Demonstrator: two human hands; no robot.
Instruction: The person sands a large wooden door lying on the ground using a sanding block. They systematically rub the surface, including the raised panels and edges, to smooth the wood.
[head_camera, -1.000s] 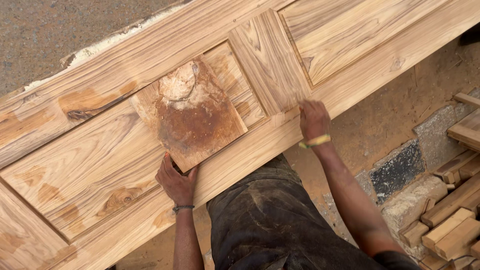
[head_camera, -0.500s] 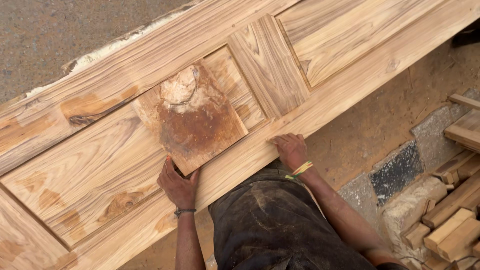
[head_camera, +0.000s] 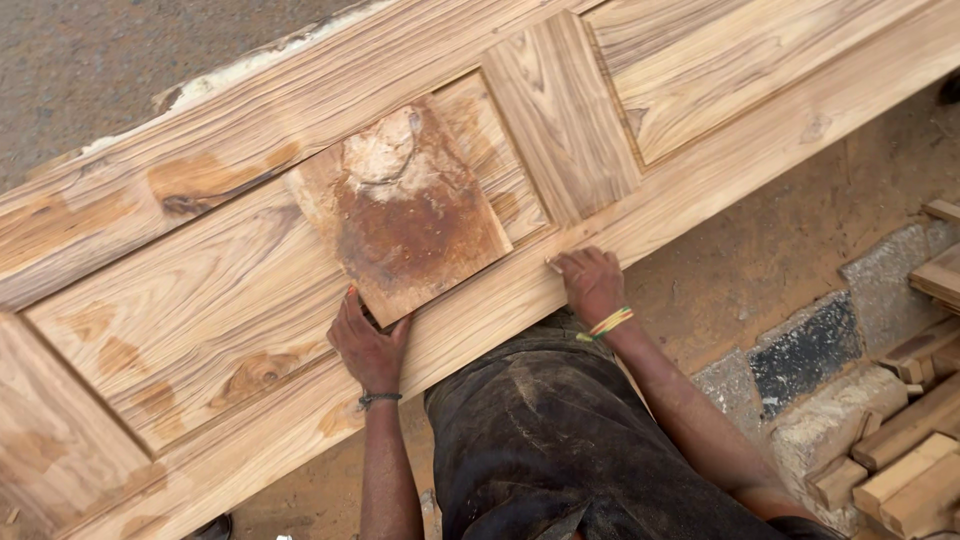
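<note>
My left hand (head_camera: 368, 345): fingers spread apart, thumb and index pinching round the near corner of the sanding block (head_camera: 405, 215), palm flat on the door's near rail. Not a full clamp, more a brace on the block's corner. Thin dark band at that wrist.

My right hand (head_camera: 590, 283): fingers together, slightly curled, tips pressing flat on the door (head_camera: 700, 170) near rail, just right of the upright middle strip (head_camera: 560, 115). Holds nothing that I can see. Bright beaded bracelet (head_camera: 610, 323) on that wrist, yellow/green/red.

Block: flat squarish wood piece, rust-brown stain w/ pale crusty patch toward its far end. Lies tilted on the left recessed panel (head_camera: 200, 310) of the door, its right edge close to the middle strip, its near corner overhanging onto the near rail where my left hand is.

Door: pale grainy wood, paneled, lies slanted across the view, far edge top-left, near edge running bottom-left to top-right. Second recessed panel right of the strip, well apart from both hands.

My dark dusty clothes (head_camera: 560, 450) show btw my arms, up against the door's near edge. Below the door: brown dirt ground (head_camera: 780, 260). Bottom-right: stone blocks (head_camera: 800, 370), and a pile of short wood offcuts (head_camera: 900, 460) just beside them. Far side, top-left: grey gravel ground (head_camera: 100, 50).
</note>
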